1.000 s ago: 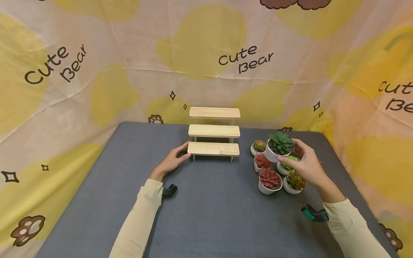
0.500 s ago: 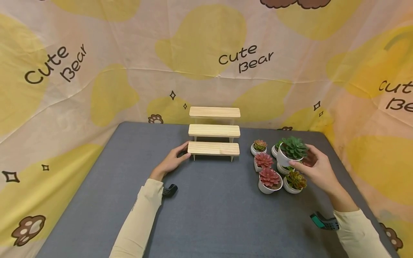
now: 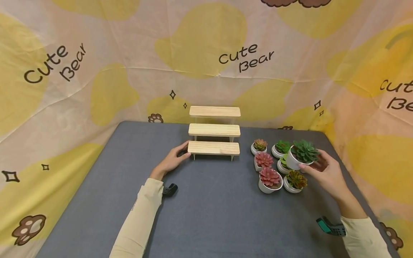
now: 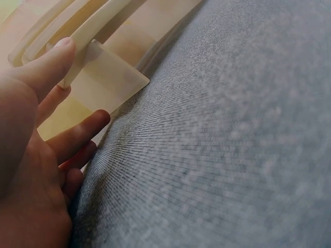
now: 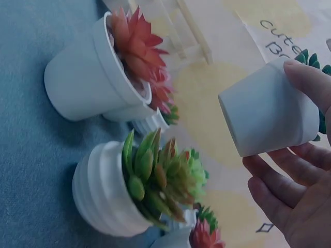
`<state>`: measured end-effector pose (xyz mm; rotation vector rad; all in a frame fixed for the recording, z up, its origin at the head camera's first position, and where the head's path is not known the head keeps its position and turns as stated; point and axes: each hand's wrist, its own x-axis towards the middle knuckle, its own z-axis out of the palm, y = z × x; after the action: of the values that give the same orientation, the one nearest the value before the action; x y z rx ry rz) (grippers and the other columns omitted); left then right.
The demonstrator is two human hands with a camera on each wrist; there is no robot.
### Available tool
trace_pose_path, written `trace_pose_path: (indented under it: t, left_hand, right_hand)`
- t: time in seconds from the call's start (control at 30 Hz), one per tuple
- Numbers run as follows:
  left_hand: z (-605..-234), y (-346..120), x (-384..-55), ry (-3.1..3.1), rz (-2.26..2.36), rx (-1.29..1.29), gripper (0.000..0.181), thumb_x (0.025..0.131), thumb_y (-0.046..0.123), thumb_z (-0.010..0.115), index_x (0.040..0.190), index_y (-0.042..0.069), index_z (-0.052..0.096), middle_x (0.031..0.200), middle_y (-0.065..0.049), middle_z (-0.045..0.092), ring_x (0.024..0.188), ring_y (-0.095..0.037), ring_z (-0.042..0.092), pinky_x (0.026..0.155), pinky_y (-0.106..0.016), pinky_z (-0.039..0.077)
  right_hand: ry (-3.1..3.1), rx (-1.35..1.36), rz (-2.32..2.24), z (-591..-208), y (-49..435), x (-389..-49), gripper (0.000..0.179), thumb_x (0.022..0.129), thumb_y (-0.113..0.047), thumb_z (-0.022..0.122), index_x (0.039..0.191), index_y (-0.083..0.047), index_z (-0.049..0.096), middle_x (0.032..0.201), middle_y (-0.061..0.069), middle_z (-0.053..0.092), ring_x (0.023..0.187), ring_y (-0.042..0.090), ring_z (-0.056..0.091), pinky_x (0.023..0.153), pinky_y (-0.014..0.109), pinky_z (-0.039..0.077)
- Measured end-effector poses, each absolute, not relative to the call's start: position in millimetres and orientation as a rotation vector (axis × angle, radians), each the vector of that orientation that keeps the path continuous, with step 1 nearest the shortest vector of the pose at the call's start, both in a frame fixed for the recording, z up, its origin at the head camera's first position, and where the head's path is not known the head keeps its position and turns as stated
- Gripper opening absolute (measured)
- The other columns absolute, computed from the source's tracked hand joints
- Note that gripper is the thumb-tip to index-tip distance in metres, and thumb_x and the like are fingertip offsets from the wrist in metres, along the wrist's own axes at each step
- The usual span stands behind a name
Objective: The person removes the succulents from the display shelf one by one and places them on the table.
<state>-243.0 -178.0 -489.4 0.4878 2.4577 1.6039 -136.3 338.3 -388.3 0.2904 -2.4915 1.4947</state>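
Note:
My right hand (image 3: 332,177) holds a potted green succulent (image 3: 304,151) by its white pot, thumb on one side and fingers on the other. It is raised over the right side of the potted group; in the right wrist view the plain white pot (image 5: 271,111) is tilted and clear of the table. My left hand (image 3: 172,161) is at the left end of a three-step wooden display stand (image 3: 214,147). In the left wrist view, its thumb lies against the lowest board (image 4: 98,26), and the index finger reaches behind, beside the translucent leg (image 4: 106,77).
Several potted succulents cluster on the grey table (image 3: 206,215) right of the stand: two red ones (image 3: 270,178) in front and left, an olive one (image 3: 296,180), a bright green one (image 3: 284,165), and others behind. A patterned cloth (image 3: 200,46) hangs around the table.
My right hand has carried the green succulent to the right and slightly toward me, uncovering a small green plant behind. My left hand stays at the stand.

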Motion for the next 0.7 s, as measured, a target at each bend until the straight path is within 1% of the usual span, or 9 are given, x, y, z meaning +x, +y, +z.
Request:
trace_pose_path:
  t: [0.13,0.2,0.43,0.57,0.7]
  left_hand:
    - [-489.9,-178.0,-242.8,2.458,1.601,0.491,0.065,0.103,0.022,0.059,0.160,0.008,0.030,0.157,-0.020,0.045,0.148,-0.037,0.039,0.122,-0.057,0.026]
    - [-490.3,-177.9,-242.9,2.451,1.608,0.483,0.065,0.103,0.022,0.060,0.160,0.009,0.031,0.156,-0.020,0.045,0.148,-0.036,0.039,0.123,-0.056,0.026]
    - [-490.2,-177.5,-242.3,2.445,1.616,0.501,0.065,0.103,0.021,0.060,0.160,0.007,0.030,0.155,-0.021,0.047,0.147,-0.037,0.039,0.122,-0.057,0.026]
    - [-490.9,-177.9,-242.5,2.444,1.627,0.497,0.065,0.103,0.021,0.060,0.160,0.008,0.031,0.155,-0.021,0.047,0.148,-0.037,0.039,0.122,-0.058,0.025]
    - [-491.2,-177.9,-242.5,2.450,1.620,0.497,0.064,0.103,0.021,0.060,0.160,0.010,0.031,0.156,-0.020,0.045,0.148,-0.037,0.039,0.123,-0.057,0.025]
  right_hand:
    - [-2.467,0.273,1.515,-394.5,344.2,-134.5,0.056,0.087,0.011,0.070,0.132,-0.021,0.056,0.111,-0.027,0.065,0.094,-0.011,0.066,0.076,0.007,0.052]
    - [-2.479,0.248,1.496,-397.4,346.7,-133.7,0.055,0.088,0.009,0.070,0.132,-0.021,0.056,0.111,-0.029,0.064,0.096,-0.014,0.064,0.077,0.006,0.052]
    - [-2.532,0.172,1.448,-402.0,355.2,-130.0,0.054,0.092,0.000,0.070,0.139,-0.021,0.054,0.114,-0.032,0.059,0.100,-0.019,0.060,0.075,0.007,0.052]
    - [-2.542,0.149,1.456,-403.3,361.0,-130.1,0.053,0.094,-0.002,0.069,0.140,-0.024,0.052,0.114,-0.033,0.058,0.100,-0.021,0.059,0.075,0.006,0.052]
    - [-2.538,0.118,1.483,-404.6,367.9,-130.5,0.053,0.094,-0.002,0.068,0.137,-0.028,0.052,0.114,-0.035,0.058,0.101,-0.023,0.057,0.075,0.005,0.051]
